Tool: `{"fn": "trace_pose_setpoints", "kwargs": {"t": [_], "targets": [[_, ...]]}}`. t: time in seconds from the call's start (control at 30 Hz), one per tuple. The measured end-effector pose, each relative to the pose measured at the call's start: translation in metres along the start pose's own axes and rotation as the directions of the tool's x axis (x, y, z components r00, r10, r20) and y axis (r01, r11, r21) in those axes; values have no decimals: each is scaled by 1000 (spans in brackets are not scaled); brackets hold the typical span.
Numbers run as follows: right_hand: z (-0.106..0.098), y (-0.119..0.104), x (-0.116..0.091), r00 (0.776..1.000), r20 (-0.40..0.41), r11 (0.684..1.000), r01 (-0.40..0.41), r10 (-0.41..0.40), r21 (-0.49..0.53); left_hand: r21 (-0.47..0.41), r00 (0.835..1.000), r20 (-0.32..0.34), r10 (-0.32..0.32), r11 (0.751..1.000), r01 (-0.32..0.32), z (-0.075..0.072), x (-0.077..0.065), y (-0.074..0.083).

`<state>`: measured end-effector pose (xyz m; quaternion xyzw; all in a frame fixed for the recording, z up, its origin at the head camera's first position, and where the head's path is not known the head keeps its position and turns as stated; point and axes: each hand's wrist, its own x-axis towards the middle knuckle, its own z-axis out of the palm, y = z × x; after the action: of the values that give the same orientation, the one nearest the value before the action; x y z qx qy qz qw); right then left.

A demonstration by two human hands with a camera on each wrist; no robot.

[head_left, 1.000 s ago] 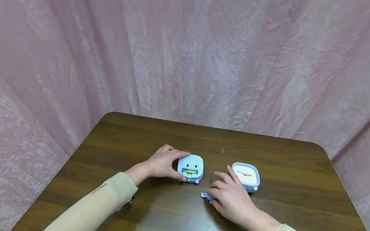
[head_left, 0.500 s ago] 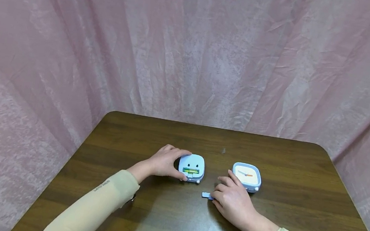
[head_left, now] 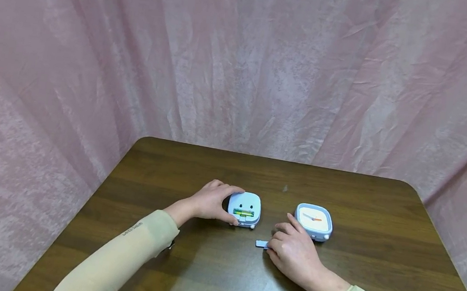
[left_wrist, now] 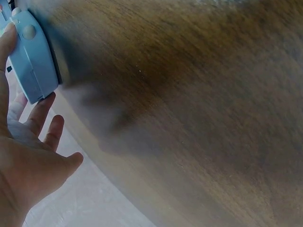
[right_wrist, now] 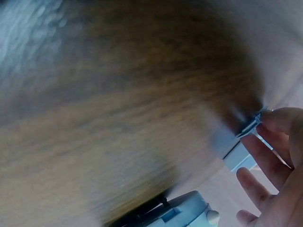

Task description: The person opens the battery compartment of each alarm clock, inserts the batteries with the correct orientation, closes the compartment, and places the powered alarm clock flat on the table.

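Observation:
A light blue clock (head_left: pixel 249 199) lies face down, two dark knobs on its back. Its battery compartment is uncovered, and a green-yellow battery (head_left: pixel 243 213) lies in it. My left hand (head_left: pixel 210 203) holds this clock between thumb and fingers from the left; the left wrist view shows the clock's side (left_wrist: pixel 35 61) against the fingers. My right hand (head_left: pixel 294 249) pinches a small flat blue battery cover (head_left: pixel 261 244) by its right end, low over the table or on it; I cannot tell which. In the right wrist view the cover (right_wrist: pixel 251 124) sits between thumb and index finger.
A second light blue clock (head_left: pixel 315 219) lies face up with an orange hand on its white dial, just behind my right hand. The brown wooden table (head_left: pixel 196 165) ends at a rounded back edge. Pink curtains (head_left: pixel 243 60) hang behind it.
My right hand's fingers have drawn together on the battery cover, now gripping its right end. The left hand still holds the clock. The head view has shifted slightly.

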<state>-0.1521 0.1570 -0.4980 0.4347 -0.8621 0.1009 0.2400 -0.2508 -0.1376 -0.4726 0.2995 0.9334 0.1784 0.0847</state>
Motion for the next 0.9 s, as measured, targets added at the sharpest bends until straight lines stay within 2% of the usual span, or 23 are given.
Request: {"fn": "trace_pose_setpoints", "kwargs": {"t": [0.33, 0.7, 0.9], "targets": [[0, 1, 8, 995, -90, 999, 45, -45, -8, 4, 1000, -5, 3, 1000, -3, 2, 1, -1], [-12, 12, 38, 987, -153, 997, 43, -52, -60, -23, 1000, -14, 7, 1000, -7, 1, 2, 2], [-9, 13, 56, 987, -157, 996, 23, -36, -81, -23, 1000, 14, -12, 1000, 12, 0, 4, 1]]}}
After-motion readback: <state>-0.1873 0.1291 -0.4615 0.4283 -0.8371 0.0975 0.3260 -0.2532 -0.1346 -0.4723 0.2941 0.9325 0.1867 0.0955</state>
